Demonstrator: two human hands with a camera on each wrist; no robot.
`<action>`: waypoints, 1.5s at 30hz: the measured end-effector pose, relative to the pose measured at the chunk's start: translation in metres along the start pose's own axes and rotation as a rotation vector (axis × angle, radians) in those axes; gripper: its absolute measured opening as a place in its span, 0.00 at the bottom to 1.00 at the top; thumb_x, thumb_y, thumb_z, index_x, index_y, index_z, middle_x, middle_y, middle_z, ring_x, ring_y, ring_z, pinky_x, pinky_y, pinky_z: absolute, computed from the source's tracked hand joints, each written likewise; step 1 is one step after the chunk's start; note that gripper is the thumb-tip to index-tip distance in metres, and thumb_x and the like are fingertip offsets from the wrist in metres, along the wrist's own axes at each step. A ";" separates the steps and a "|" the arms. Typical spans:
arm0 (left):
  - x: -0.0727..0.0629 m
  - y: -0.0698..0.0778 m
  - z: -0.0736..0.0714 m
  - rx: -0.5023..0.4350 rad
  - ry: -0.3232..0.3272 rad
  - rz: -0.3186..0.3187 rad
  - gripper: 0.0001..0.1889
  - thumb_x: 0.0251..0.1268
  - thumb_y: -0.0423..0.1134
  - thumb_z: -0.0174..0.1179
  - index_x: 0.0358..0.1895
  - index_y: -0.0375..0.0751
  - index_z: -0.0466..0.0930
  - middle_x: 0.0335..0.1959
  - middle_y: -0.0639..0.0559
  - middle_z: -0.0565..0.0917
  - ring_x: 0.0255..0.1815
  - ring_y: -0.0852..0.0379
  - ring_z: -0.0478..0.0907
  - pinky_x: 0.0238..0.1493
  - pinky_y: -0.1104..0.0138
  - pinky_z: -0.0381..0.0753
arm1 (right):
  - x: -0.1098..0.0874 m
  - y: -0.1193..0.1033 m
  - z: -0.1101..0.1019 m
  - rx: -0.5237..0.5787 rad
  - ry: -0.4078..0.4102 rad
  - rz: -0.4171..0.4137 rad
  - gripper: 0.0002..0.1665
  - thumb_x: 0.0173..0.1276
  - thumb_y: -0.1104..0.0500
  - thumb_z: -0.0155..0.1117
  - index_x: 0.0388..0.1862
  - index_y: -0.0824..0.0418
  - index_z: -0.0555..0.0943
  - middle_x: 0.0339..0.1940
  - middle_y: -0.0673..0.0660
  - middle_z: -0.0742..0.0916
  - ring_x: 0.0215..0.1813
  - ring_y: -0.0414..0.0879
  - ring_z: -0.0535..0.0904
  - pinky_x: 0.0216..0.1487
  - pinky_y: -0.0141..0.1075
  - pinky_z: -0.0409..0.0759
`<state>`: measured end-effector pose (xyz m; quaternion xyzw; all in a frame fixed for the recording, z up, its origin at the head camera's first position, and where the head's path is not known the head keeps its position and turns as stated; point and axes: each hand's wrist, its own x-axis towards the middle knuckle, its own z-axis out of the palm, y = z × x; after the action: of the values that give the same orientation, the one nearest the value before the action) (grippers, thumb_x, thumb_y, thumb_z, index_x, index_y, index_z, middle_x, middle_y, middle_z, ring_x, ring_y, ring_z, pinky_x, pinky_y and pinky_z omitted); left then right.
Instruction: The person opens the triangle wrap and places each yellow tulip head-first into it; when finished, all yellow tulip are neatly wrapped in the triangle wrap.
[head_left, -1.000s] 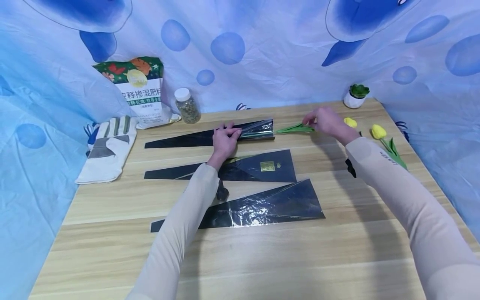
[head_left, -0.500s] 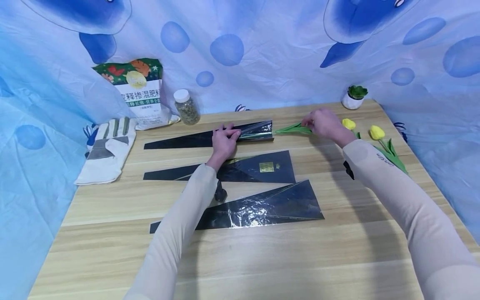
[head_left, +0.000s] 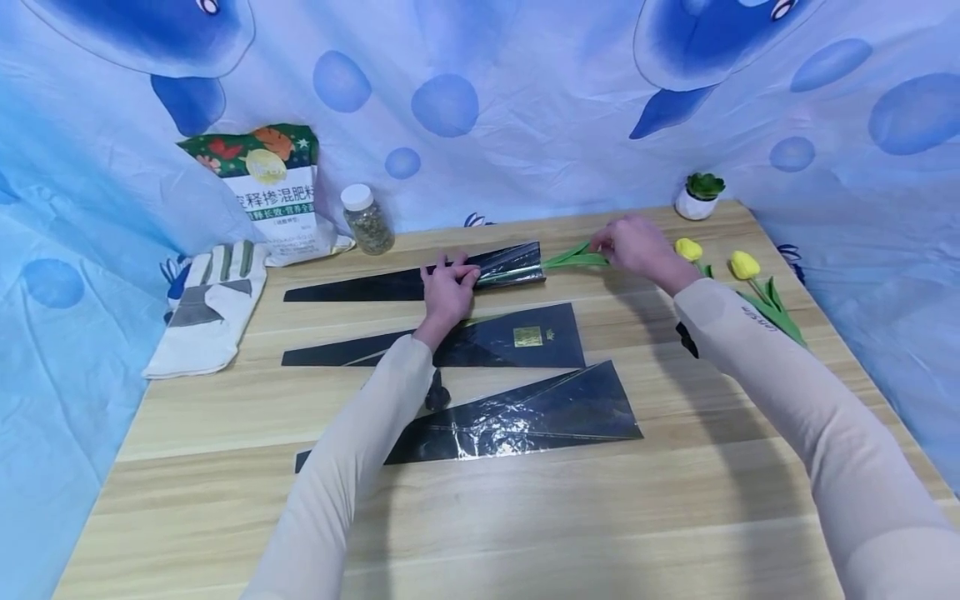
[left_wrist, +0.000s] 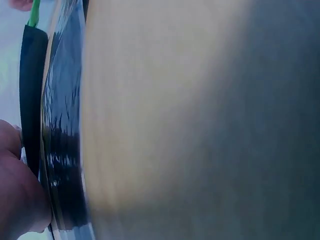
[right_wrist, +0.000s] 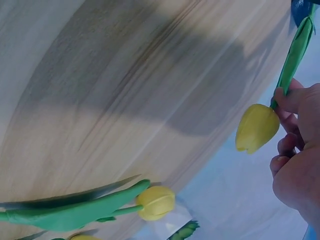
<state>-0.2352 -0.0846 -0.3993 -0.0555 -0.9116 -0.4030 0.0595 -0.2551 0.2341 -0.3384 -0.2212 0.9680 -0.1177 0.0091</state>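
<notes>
My right hand (head_left: 633, 246) pinches a tulip stem just below the flower. In the right wrist view the yellow tulip (right_wrist: 257, 128) hangs beside the fingers, its green leaves running away from the hand. The stem end enters the wide mouth of the farthest black flower sleeve (head_left: 513, 262), and green shows through the shiny film. My left hand (head_left: 447, 292) grips this sleeve at mid-length, thumb and index finger close together on it. The head view hides the held flower behind the right hand. Only part of the left hand (left_wrist: 20, 195) shows in its wrist view.
Two more black sleeves, one with a gold label (head_left: 528, 336) and one glossy (head_left: 517, 417), lie nearer. Two tulips (head_left: 745, 265) lie at right. A small potted succulent (head_left: 699, 197), a lidded jar (head_left: 367, 221), a fertilizer bag (head_left: 281, 196) and a glove (head_left: 213, 308) sit along the back.
My right hand has moved slightly left, sliding the tulip a little closer to the sleeve, so less leaf shows outside. The left hand stays on the sleeve. The head view has shifted slightly.
</notes>
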 end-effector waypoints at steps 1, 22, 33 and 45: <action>0.000 0.001 0.000 0.017 -0.002 0.007 0.11 0.74 0.38 0.60 0.50 0.39 0.88 0.66 0.48 0.77 0.77 0.42 0.56 0.76 0.45 0.35 | 0.001 -0.002 0.000 0.002 -0.003 0.000 0.14 0.69 0.72 0.58 0.45 0.62 0.88 0.44 0.62 0.88 0.46 0.57 0.82 0.45 0.50 0.79; -0.006 0.009 0.007 0.069 0.002 0.023 0.11 0.73 0.38 0.60 0.49 0.39 0.88 0.65 0.49 0.78 0.76 0.42 0.59 0.76 0.43 0.39 | 0.020 -0.033 0.024 0.088 0.042 -0.083 0.10 0.63 0.71 0.67 0.39 0.60 0.89 0.38 0.57 0.90 0.38 0.51 0.80 0.56 0.48 0.67; -0.007 0.012 0.007 0.071 0.009 0.018 0.11 0.73 0.38 0.60 0.50 0.40 0.88 0.65 0.50 0.78 0.76 0.42 0.59 0.76 0.43 0.38 | 0.023 -0.042 0.033 0.194 0.066 -0.058 0.07 0.64 0.67 0.69 0.39 0.58 0.89 0.42 0.56 0.90 0.46 0.52 0.81 0.63 0.52 0.62; -0.011 0.013 0.008 0.045 0.021 0.042 0.10 0.73 0.37 0.60 0.48 0.38 0.89 0.64 0.48 0.79 0.76 0.41 0.59 0.75 0.42 0.37 | 0.024 -0.046 0.042 0.346 0.090 0.002 0.08 0.63 0.70 0.68 0.39 0.62 0.88 0.44 0.59 0.89 0.54 0.56 0.79 0.68 0.55 0.55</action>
<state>-0.2234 -0.0707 -0.3970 -0.0691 -0.9185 -0.3814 0.0786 -0.2537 0.1740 -0.3674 -0.2098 0.9331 -0.2922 0.0037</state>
